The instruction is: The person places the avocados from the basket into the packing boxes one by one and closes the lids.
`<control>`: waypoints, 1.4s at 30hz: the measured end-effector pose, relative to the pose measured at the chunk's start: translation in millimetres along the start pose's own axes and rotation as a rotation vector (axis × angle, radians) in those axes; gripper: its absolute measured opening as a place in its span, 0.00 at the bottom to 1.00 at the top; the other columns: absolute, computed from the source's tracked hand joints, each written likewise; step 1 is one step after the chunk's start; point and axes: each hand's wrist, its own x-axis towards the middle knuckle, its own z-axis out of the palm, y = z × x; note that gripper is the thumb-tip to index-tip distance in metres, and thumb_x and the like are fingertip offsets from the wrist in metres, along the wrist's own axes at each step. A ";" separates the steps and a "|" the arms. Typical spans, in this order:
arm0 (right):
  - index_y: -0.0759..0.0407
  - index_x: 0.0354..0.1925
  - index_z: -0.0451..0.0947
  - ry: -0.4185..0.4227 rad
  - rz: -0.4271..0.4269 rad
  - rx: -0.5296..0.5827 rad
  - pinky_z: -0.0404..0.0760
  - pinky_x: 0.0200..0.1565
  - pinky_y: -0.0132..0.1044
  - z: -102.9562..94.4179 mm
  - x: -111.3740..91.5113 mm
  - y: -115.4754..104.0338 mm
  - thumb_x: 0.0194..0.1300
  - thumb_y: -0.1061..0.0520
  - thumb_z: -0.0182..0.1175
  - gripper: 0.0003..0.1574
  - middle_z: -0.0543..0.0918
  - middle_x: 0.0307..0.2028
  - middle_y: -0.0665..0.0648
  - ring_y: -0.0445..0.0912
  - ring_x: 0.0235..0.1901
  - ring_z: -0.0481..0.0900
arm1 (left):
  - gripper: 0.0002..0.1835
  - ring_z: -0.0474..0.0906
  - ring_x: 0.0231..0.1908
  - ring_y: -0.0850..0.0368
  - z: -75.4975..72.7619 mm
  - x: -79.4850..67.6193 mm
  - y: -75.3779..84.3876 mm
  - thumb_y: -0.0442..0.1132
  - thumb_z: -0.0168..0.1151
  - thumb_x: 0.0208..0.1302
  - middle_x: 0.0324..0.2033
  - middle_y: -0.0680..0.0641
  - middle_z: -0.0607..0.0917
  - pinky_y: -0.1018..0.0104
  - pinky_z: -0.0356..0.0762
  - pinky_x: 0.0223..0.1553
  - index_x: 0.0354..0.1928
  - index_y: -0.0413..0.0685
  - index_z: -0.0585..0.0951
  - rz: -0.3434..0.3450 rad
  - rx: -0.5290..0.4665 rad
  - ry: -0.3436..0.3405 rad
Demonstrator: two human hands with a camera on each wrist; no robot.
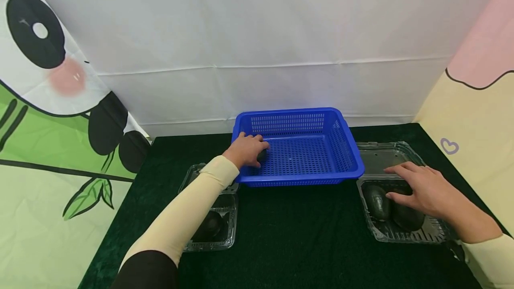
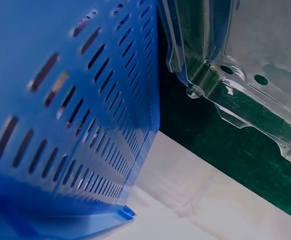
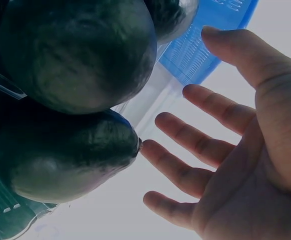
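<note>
Inside the blue plastic basket (image 1: 297,179), at its left end, my left hand (image 1: 246,150) holds a dark avocado (image 1: 262,156) between fingers and thumb. That hand is out of sight in the left wrist view, which shows the basket's slotted wall (image 2: 90,120). Over the right clear plastic clamshell (image 1: 385,235), my right hand (image 1: 427,188) hovers with fingers spread and nothing in its grasp. Dark avocados (image 1: 377,202) lie in that clamshell beneath it. In the right wrist view, the fingertips come near the stem end of one avocado (image 3: 70,155).
Left of the basket, another opened clear clamshell (image 1: 232,235) holds a dark avocado (image 1: 210,224), partly covered by my left forearm. A dark green cloth (image 1: 297,244) covers the table. White fabric (image 1: 281,35) hangs behind the basket, with printed cloths at both sides.
</note>
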 end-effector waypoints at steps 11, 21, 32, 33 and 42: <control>0.61 0.64 0.78 -0.001 0.000 0.006 0.62 0.57 0.81 1.4 0.2 0.0 0.61 0.44 0.75 0.39 0.79 0.57 0.72 0.74 0.55 0.77 | 0.35 0.74 0.65 0.43 1.3 -2.4 0.6 0.53 0.77 0.60 0.65 0.44 0.79 0.35 0.58 0.70 0.69 0.61 0.76 0.007 0.018 0.013; 0.60 0.64 0.78 0.003 -0.003 0.006 0.61 0.56 0.81 2.6 -0.4 -0.6 0.60 0.44 0.75 0.39 0.79 0.57 0.72 0.74 0.54 0.78 | 0.33 0.75 0.65 0.43 1.7 -4.5 2.4 0.51 0.78 0.60 0.64 0.44 0.79 0.33 0.55 0.71 0.68 0.62 0.78 0.021 0.030 0.024; 0.60 0.64 0.78 0.005 -0.008 0.007 0.61 0.57 0.81 2.0 -0.6 -0.9 0.61 0.44 0.75 0.38 0.79 0.57 0.72 0.74 0.55 0.77 | 0.31 0.74 0.64 0.42 1.4 -5.0 3.2 0.47 0.77 0.62 0.63 0.44 0.79 0.33 0.56 0.71 0.67 0.61 0.78 0.031 0.032 0.044; 0.60 0.64 0.78 0.006 -0.008 0.008 0.61 0.57 0.81 2.0 -0.5 -0.8 0.61 0.44 0.75 0.38 0.79 0.57 0.72 0.73 0.55 0.77 | 0.31 0.75 0.64 0.42 1.5 -4.9 3.1 0.47 0.77 0.62 0.63 0.44 0.79 0.34 0.57 0.70 0.67 0.61 0.78 0.034 0.035 0.047; 0.59 0.63 0.78 0.009 -0.008 0.008 0.61 0.58 0.81 0.7 0.2 -0.7 0.61 0.44 0.75 0.38 0.79 0.57 0.71 0.72 0.55 0.77 | 0.30 0.75 0.63 0.43 1.4 -3.4 2.5 0.47 0.77 0.61 0.62 0.45 0.80 0.34 0.58 0.70 0.66 0.61 0.79 0.041 0.032 0.073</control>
